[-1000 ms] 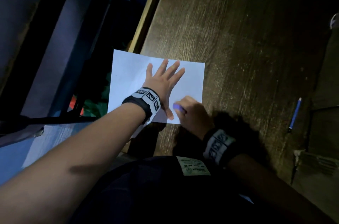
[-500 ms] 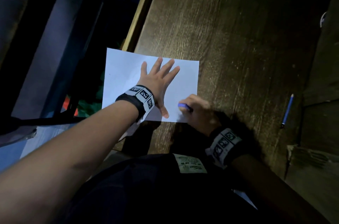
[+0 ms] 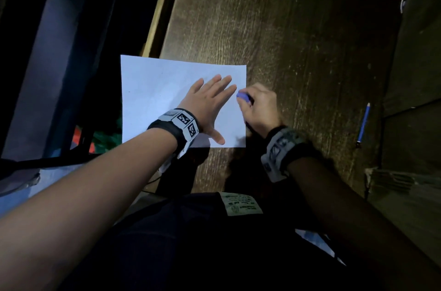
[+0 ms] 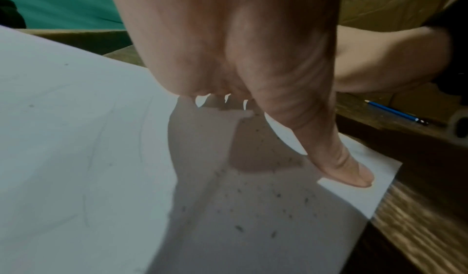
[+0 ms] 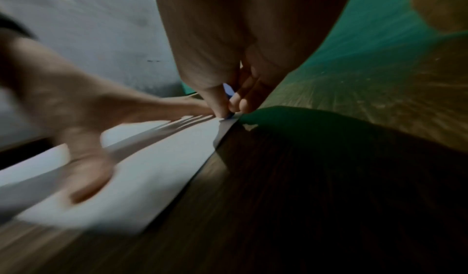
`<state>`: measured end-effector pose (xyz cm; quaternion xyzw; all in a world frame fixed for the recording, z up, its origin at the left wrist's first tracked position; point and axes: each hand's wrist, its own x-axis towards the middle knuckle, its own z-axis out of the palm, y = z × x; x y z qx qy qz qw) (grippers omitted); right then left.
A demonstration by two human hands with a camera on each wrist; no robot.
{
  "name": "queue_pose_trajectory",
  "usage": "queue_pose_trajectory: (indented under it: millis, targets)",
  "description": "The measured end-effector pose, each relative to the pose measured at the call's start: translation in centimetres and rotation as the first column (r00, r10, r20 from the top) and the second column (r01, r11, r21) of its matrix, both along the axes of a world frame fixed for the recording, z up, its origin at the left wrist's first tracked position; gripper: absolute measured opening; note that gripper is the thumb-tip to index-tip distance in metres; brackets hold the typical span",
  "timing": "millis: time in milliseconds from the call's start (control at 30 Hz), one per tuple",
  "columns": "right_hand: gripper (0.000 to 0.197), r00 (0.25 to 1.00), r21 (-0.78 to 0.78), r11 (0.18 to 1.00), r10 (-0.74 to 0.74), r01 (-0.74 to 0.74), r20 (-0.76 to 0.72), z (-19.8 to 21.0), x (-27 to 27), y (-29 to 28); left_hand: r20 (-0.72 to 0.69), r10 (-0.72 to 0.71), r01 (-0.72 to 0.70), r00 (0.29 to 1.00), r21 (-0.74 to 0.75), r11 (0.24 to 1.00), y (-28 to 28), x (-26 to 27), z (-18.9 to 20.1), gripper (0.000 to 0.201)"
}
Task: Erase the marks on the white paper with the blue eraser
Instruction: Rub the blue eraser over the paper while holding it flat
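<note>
On the dark, grained wooden tabletop [image 3: 298,40] I see a blue pencil [image 3: 363,123] lying well off to the right, apart from both hands, with a darker wooden ledge [image 3: 415,76] beyond it. To the left, past the table's edge, I make out a dark metal-framed chair [image 3: 78,52] and something red and green on the floor beneath it. The white rectangular sheet of paper [image 3: 155,90] lies flat near the table's left edge, its left part overhanging that edge. My left hand [image 3: 206,104] rests on it palm down, fingers straight and spread, thumb pointing towards the near edge; it covers much of the sheet's middle, so I cannot see what marks remain under it. From the left wrist view I pick out faint grey pencil lines [image 4: 93,148] and dark eraser crumbs [image 4: 273,214] scattered in the hand's shadow. My right hand [image 3: 260,109] sits at the paper's right edge, fingers curled round the small blue eraser [image 3: 244,97], which presses on the sheet just beside the left fingertips. The right wrist view is badly blurred; only a sliver of blue shows there between thumb and fingers. Both wrists wear black bands with printed square markers [image 3: 183,121].
</note>
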<state>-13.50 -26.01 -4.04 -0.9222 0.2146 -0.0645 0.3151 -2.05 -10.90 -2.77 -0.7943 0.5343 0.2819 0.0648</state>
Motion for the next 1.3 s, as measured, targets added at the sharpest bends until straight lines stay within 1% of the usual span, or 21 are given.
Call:
queue_pose_trajectory:
  millis: [100, 167, 233, 300, 333, 400, 467, 533, 567, 600, 633, 700, 767, 833, 900, 967, 1033, 1100, 1167, 1233, 1300]
  targets:
    - [0.007, 0.988, 0.021, 0.990, 0.138, -0.136, -0.064, -0.5, -3.8, 3.6, 0.025, 0.001, -0.001, 1.000, -0.002, 1.000, 0.0, 0.1, -0.4, 0.153]
    - [0.007, 0.962, 0.058, 0.969, 0.246, -0.241, -0.116, -0.4, -4.2, 3.6, 0.033, 0.003, -0.003, 0.999, 0.006, 1.000, -0.1, 0.0, -0.5, 0.153]
    - [0.008, 0.977, 0.049, 0.979, 0.203, -0.200, -0.071, -0.4, -1.9, 1.8, 0.038, 0.001, -0.001, 0.999, 0.018, 1.000, -0.2, 0.0, -0.5, 0.154]
    - [0.010, 0.998, -0.004, 0.998, 0.059, -0.059, -0.013, -0.2, 0.9, 0.0, 0.046, 0.001, -0.002, 0.999, 0.026, 1.000, -0.4, -0.1, -0.5, 0.155]
    - [0.012, 1.000, -0.008, 1.000, 0.007, -0.007, 0.008, -0.1, 1.5, -0.2, 0.047, 0.001, -0.002, 0.999, 0.030, 1.000, -0.4, -0.1, -0.5, 0.156]
    - [0.011, 0.999, -0.002, 1.000, -0.013, 0.013, 0.040, -0.1, 0.6, 1.5, 0.046, 0.005, -0.007, 0.999, 0.033, 0.999, -0.4, -0.1, -0.7, 0.157]
    - [0.008, 0.997, -0.009, 0.997, 0.076, -0.076, 0.020, -0.1, -2.3, 4.0, 0.049, 0.009, -0.010, 0.999, 0.027, 1.000, -0.4, 0.0, -0.9, 0.157]
    - [0.005, 0.971, 0.040, 0.974, 0.226, -0.223, -0.076, 0.5, -4.4, 5.2, 0.047, 0.006, -0.007, 0.999, 0.025, 1.000, -0.4, 0.1, -1.1, 0.158]
    - [0.005, 0.957, 0.047, 0.960, 0.280, -0.277, -0.074, 0.5, -4.0, 4.7, 0.046, 0.004, -0.005, 0.999, 0.027, 1.000, -0.4, 0.1, -1.1, 0.158]
    - [0.005, 0.957, 0.037, 0.958, 0.286, -0.285, -0.044, 0.3, -2.9, 3.8, 0.044, 0.002, -0.003, 0.999, 0.031, 1.000, -0.4, 0.0, -1.1, 0.158]
    - [0.007, 0.971, 0.009, 0.971, 0.238, -0.237, -0.011, 0.3, -1.4, 2.6, 0.041, 0.001, -0.002, 0.999, 0.035, 0.999, -0.4, 0.1, -1.1, 0.158]
    - [0.008, 0.998, -0.035, 0.998, 0.048, -0.046, 0.034, 0.5, 1.5, 0.5, 0.038, -0.001, 0.000, 0.999, 0.044, 0.999, -0.4, 0.1, -1.0, 0.160]
    - [0.009, 0.997, -0.023, 0.999, -0.048, 0.049, 0.062, 0.0, 1.9, 0.4, 0.035, -0.002, 0.000, 0.999, 0.046, 0.999, -0.4, 0.1, -0.9, 0.161]
    - [0.007, 0.998, -0.024, 0.999, -0.021, 0.023, 0.053, -0.1, -0.3, 2.9, 0.038, 0.007, -0.008, 0.999, 0.031, 0.999, -0.3, 0.1, -1.1, 0.161]
    - [0.007, 0.991, 0.027, 0.991, 0.132, -0.131, -0.033, -0.3, -3.6, 5.4, 0.048, 0.010, -0.012, 0.999, 0.023, 1.000, -0.3, 0.2, -1.3, 0.160]
    - [0.007, 0.965, 0.058, 0.967, 0.252, -0.248, -0.079, 0.1, -4.2, 5.5, 0.051, 0.006, -0.007, 0.999, 0.020, 1.000, -0.3, 0.2, -1.4, 0.161]
    - [0.006, 0.978, 0.018, 0.979, 0.203, -0.203, -0.037, -0.3, -1.6, 3.3, 0.048, -0.003, 0.001, 0.999, 0.027, 1.000, -0.4, 0.2, -1.4, 0.163]
    - [0.005, 0.999, -0.055, 0.998, 0.033, -0.032, 0.021, -0.1, 1.9, 0.8, 0.050, -0.001, -0.001, 0.999, 0.037, 0.999, -0.3, 0.3, -1.4, 0.166]
    - [0.008, 0.995, -0.042, 0.996, -0.073, 0.076, 0.061, -0.1, 3.0, 0.1, 0.051, 0.003, -0.004, 0.999, 0.035, 0.999, -0.4, 0.3, -1.3, 0.168]
    - [0.005, 0.996, -0.028, 0.998, -0.059, 0.061, 0.072, 0.1, 0.7, 2.5, 0.056, 0.006, -0.008, 0.998, 0.036, 0.999, -0.4, 0.2, -1.3, 0.168]
    - [0.004, 0.997, 0.031, 0.996, 0.082, -0.082, -0.004, 0.8, -2.7, 5.5, 0.076, 0.017, -0.019, 0.997, 0.028, 0.999, -0.5, 0.3, -1.5, 0.165]
